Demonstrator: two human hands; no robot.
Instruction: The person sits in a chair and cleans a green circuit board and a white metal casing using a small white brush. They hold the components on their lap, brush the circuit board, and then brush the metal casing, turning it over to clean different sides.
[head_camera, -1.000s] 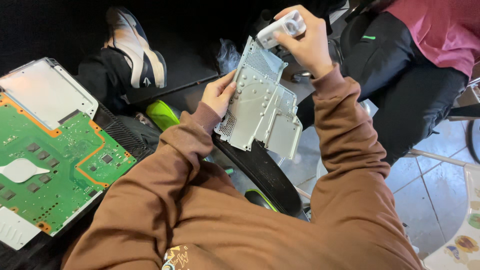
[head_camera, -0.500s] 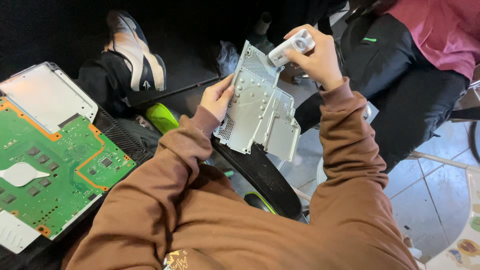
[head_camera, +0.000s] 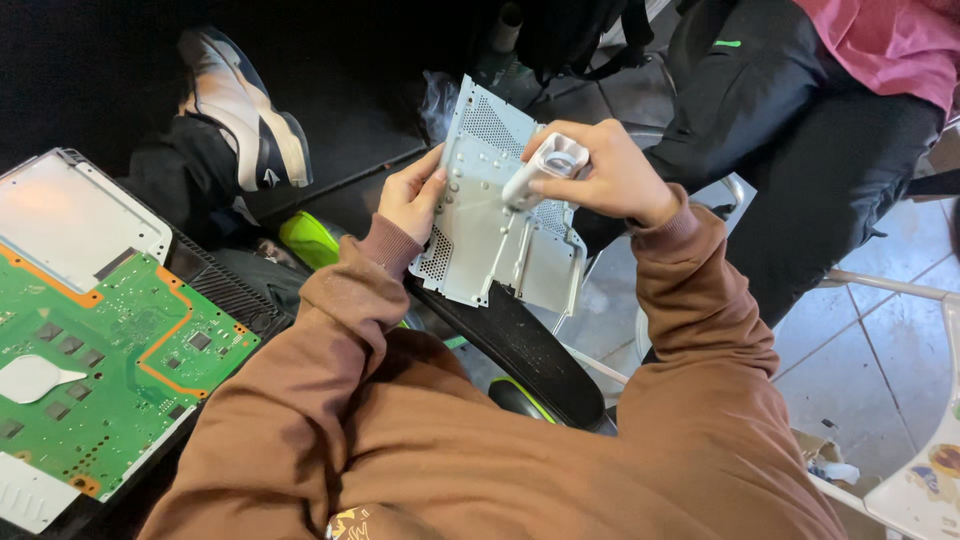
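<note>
Above lap: left hand (head_camera: 412, 200) pinching stiff, light, sharp-edged metal shield plate (head_camera: 495, 235) by edge; right hand (head_camera: 605, 178) clasping white tool (head_camera: 540, 170).

An informal electronics repair spot, worked on the floor. A bare green circuit board (head_camera: 100, 380) lies at the lower left with a metal cover (head_camera: 70, 215) above it; grey floor tiles (head_camera: 870, 350) show at the right, and a seated person's shoe (head_camera: 245, 115) at the upper left.
</note>
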